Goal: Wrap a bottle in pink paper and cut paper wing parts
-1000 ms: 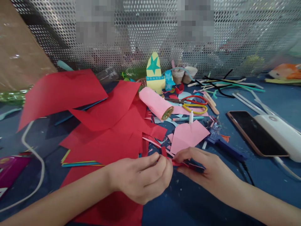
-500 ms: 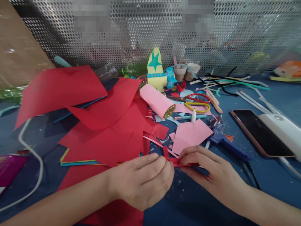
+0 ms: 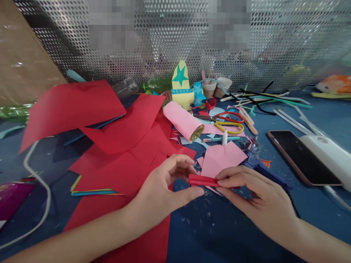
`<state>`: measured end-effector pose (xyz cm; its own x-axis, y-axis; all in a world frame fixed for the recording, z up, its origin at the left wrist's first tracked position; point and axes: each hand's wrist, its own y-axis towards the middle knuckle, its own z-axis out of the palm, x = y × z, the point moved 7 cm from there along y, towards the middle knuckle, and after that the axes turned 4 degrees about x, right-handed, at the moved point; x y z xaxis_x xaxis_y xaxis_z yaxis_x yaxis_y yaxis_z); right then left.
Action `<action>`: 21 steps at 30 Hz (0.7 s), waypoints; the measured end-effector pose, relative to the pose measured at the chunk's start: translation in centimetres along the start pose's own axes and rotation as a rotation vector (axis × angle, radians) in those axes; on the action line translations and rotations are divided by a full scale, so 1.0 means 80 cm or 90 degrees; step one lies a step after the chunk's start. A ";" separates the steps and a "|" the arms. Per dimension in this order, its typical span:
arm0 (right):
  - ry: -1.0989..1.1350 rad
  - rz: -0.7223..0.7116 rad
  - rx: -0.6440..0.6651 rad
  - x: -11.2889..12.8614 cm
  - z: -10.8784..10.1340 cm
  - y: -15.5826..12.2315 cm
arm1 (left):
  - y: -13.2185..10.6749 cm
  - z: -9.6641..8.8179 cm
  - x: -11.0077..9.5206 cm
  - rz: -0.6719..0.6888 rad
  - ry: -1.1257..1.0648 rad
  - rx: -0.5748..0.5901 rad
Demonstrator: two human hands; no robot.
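A small roll of red paper is held level between my two hands, just above the blue table. My left hand pinches its left end between thumb and curved fingers. My right hand grips its right end, fingers wrapped over it. Large red paper sheets lie under and behind my left hand. A pink paper piece sits right behind the roll.
A pink paper tube, red-and-yellow scissors, a blue glue gun, a phone and a white device lie beyond my hands. A yellow paper rocket stands by the perforated metal screen. Straws and pipe cleaners lie at back right.
The red paper strip has become a tight roll. My left hand has opened from a closed curl into a pinch on the roll's end, and both hands have risen slightly.
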<state>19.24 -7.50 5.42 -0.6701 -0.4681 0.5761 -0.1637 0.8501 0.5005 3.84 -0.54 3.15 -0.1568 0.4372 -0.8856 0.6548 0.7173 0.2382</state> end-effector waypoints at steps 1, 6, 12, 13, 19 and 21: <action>-0.002 -0.008 -0.013 0.002 -0.002 0.001 | 0.000 0.009 0.007 -0.039 -0.087 0.034; -0.045 -0.033 -0.064 0.010 -0.013 0.001 | 0.001 0.039 0.013 -0.126 -0.294 0.083; -0.068 -0.046 -0.084 0.012 -0.018 0.003 | 0.006 0.040 0.003 -0.090 -0.240 0.035; -0.058 -0.045 -0.084 0.011 -0.017 0.002 | 0.006 0.039 0.002 -0.082 -0.240 0.026; 0.019 -0.001 -0.056 0.001 -0.008 -0.004 | 0.008 0.033 -0.001 -0.175 -0.395 -0.026; 0.036 0.012 -0.048 -0.002 -0.008 -0.003 | 0.008 0.032 -0.004 -0.189 -0.423 -0.029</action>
<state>19.84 -7.80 5.58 -0.6304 -0.4673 0.6198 -0.0959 0.8392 0.5352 6.19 -1.60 2.56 0.1689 -0.1913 -0.9669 0.6206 0.7827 -0.0465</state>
